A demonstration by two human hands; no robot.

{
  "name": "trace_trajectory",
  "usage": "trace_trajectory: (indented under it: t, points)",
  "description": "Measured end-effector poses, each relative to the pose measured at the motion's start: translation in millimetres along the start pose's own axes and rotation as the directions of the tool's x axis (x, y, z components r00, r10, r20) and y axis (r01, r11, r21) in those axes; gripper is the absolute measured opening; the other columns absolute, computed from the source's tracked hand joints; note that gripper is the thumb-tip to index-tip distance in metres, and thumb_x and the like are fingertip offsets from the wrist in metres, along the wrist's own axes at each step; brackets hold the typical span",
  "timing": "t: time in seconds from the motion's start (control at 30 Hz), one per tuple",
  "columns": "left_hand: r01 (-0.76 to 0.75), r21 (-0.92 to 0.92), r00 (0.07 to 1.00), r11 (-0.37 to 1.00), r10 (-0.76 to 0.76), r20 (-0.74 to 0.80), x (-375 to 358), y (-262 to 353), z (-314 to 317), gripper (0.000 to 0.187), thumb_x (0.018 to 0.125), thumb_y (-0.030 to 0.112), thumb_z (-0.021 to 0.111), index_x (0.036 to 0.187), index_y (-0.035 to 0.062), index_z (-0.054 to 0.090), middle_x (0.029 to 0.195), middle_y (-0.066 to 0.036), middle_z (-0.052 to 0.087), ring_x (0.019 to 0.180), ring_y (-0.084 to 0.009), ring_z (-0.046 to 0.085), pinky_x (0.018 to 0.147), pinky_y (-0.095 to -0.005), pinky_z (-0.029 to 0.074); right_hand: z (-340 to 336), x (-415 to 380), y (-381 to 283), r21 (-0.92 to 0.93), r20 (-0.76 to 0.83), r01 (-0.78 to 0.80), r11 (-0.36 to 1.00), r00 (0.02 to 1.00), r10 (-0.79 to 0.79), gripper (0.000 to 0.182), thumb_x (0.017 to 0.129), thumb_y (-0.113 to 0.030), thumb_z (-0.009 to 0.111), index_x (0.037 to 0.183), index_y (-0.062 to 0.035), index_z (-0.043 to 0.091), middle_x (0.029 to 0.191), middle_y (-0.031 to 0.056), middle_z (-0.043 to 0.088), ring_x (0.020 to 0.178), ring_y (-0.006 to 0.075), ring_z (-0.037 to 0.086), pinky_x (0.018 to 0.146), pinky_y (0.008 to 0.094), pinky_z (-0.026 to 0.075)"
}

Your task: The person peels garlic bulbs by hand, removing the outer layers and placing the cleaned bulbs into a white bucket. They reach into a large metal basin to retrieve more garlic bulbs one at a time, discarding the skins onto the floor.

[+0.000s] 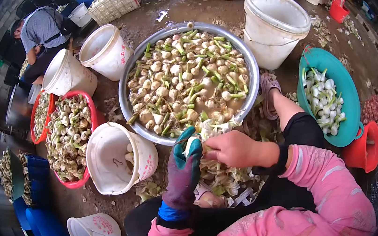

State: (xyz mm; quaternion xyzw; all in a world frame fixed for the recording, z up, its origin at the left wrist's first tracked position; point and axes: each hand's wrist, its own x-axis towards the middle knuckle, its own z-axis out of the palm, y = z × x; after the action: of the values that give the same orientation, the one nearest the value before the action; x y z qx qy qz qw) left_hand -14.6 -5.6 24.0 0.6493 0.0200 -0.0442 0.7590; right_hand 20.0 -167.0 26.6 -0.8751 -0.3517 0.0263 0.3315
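Observation:
My left hand, in a purple and green work glove, is closed around a pale garlic bulb. Close beside it, my bare right hand has its fingers curled in, with the fingertips at the bulb; what they grip is hidden. Just beyond both hands stands a wide metal basin of garlic bulbs with cut green stems, sitting in murky water. Peeled skins lie heaped on the ground below my hands.
A white bucket and a red tub of garlic stand left. At right are a green basin with clean white bulbs, a red container and a tall white bucket. Two people work farther back.

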Motion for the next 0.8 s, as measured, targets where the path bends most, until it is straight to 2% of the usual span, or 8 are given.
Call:
trace_trajectory:
  t: [0.07,0.37,0.53,0.6,0.63,0.67,0.7,0.8]
  points:
    - [0.022,0.023,1.0,0.999,-0.023,0.006,-1.5,5.2,3.2,0.042,0.084,0.02,0.053,0.118,-0.0019,0.041,0.11,-0.007,0.049,0.097,-0.0101,0.046,0.084,-0.0241,0.037,-17.7,4.5,-3.0,0.432,0.358,-0.343,0.834,0.914,0.191,0.026,0.082,-0.027,0.049,0.074,-0.0018,0.052,0.059,0.0088,0.055,0.058,0.0252,0.057,0.052,0.0352,0.043]
    - [0.071,-0.068,0.954,0.995,-0.048,0.296,4.2,6.8,-14.0,0.042,0.088,0.03,0.04,0.116,-0.0007,0.044,0.103,-0.013,0.054,0.084,-0.0156,0.053,0.072,-0.0263,0.044,-17.2,1.2,-0.1,0.596,0.266,-0.292,0.748,0.951,0.159,0.025,0.086,-0.019,0.042,0.076,0.0,0.056,0.058,0.0073,0.055,0.048,0.015,0.053,0.049,0.0283,0.043]
    - [0.313,-0.317,0.909,0.895,-0.186,0.373,-2.4,21.3,-12.7,0.054,0.088,0.046,0.03,0.116,0.0012,0.044,0.097,-0.015,0.057,0.076,-0.0187,0.056,0.062,-0.0266,0.046,-34.1,7.5,33.2,0.939,0.15,-0.092,-0.33,0.976,0.155,0.024,0.086,-0.02,0.042,0.077,-0.0002,0.053,0.052,0.0036,0.049,0.046,0.0152,0.049,0.048,0.0266,0.042]
    - [0.471,-0.642,0.881,0.606,-0.28,0.382,-0.7,17.8,-11.7,0.053,0.088,0.045,0.031,0.116,0.0022,0.044,0.096,-0.015,0.058,0.073,-0.0182,0.056,0.062,-0.0261,0.045,-29.7,9.0,42.1,0.978,0.129,-0.102,-0.182,0.981,0.143,0.028,0.085,-0.025,0.045,0.079,0.001,0.055,0.053,0.0084,0.052,0.048,0.0174,0.052,0.05,0.0303,0.043]
    - [0.505,-0.694,0.86,0.513,-0.37,0.352,2.6,25.8,-8.5,0.053,0.087,0.046,0.032,0.116,0.003,0.044,0.096,-0.014,0.058,0.072,-0.017,0.056,0.062,-0.0257,0.045,-26.5,9.3,40.5,0.673,0.344,-0.369,0.641,0.923,0.17,0.031,0.085,-0.028,0.046,0.079,0.0009,0.056,0.055,0.0105,0.053,0.05,0.0187,0.054,0.051,0.0314,0.044]
    - [0.5,-0.696,0.863,0.515,-0.368,0.348,3.7,22.7,-9.6,0.053,0.087,0.046,0.032,0.116,0.003,0.044,0.096,-0.014,0.058,0.072,-0.017,0.056,0.062,-0.0257,0.045,-21.9,9.0,39.1,-0.193,0.428,-0.295,0.936,0.833,0.351,0.034,0.084,-0.031,0.047,0.079,0.0008,0.057,0.057,0.0126,0.055,0.053,0.0199,0.055,0.053,0.0325,0.044]
    - [0.437,-0.668,0.897,0.602,-0.348,0.273,6.6,17.0,-12.4,0.054,0.087,0.047,0.033,0.116,0.0031,0.044,0.096,-0.014,0.058,0.073,-0.0169,0.056,0.062,-0.0256,0.044,-4.6,-2.7,40.4,-0.427,0.161,-0.262,0.866,0.92,0.357,0.033,0.081,-0.034,0.053,0.081,-0.0013,0.059,0.061,0.0135,0.057,0.058,0.023,0.058,0.055,0.033,0.045]
    - [0.395,-0.599,0.916,0.696,-0.346,0.202,4.2,12.3,-15.9,0.053,0.087,0.046,0.035,0.117,0.0035,0.044,0.096,-0.012,0.058,0.073,-0.0164,0.056,0.063,-0.0243,0.044,-24.3,16.2,-7.0,0.487,-0.021,-0.31,0.816,0.93,0.366,0.022,0.079,-0.021,0.056,0.087,-0.0014,0.059,0.066,0.0105,0.059,0.059,0.0253,0.057,0.055,0.0319,0.044]
